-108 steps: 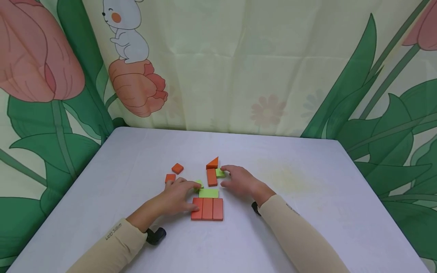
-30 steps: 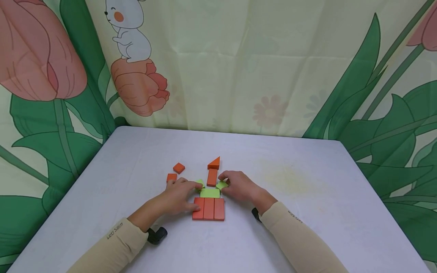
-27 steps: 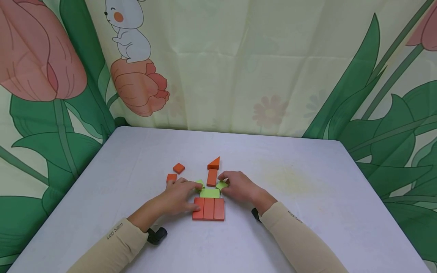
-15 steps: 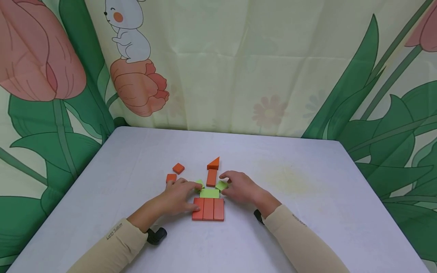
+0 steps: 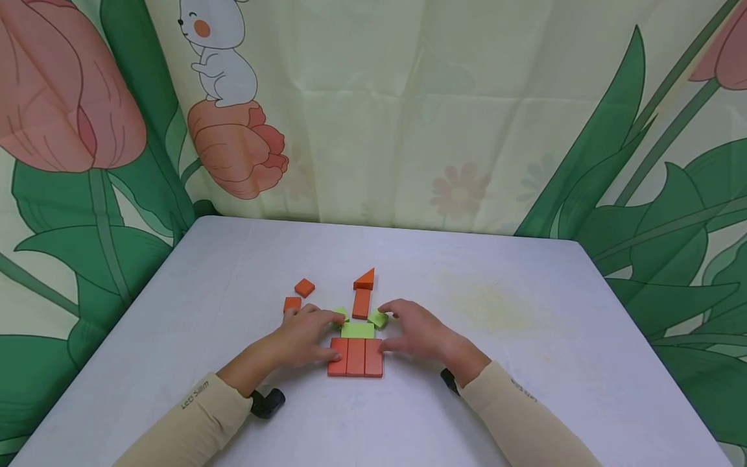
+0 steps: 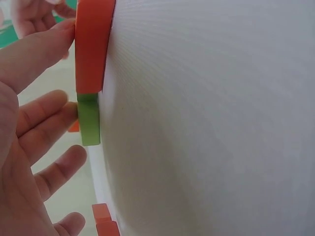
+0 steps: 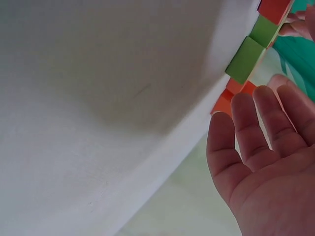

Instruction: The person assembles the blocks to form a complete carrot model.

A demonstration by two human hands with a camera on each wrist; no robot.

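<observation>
Three red rectangular blocks lie side by side. A flat green rectangular block sits against their far edge. Small green blocks lie tilted at its far corners, one on the left and one on the right. My left hand rests its thumb on the leftmost red block, and its fingertips touch the left green block. My right hand has its index fingertip at the right green block and its thumb at the rightmost red block's edge. Its other fingers extend loosely in the right wrist view.
Beyond the green blocks stand in line an orange rectangular block and an orange triangular block. Two small orange blocks, one turned cornerwise and one square, lie beyond my left hand. A printed curtain hangs behind the white table.
My right hand brought the right green block nearer, from beside the orange rectangle to the green rectangle's corner. Its grip then loosened and its thumb moved down to the red blocks. My left hand stayed put.
</observation>
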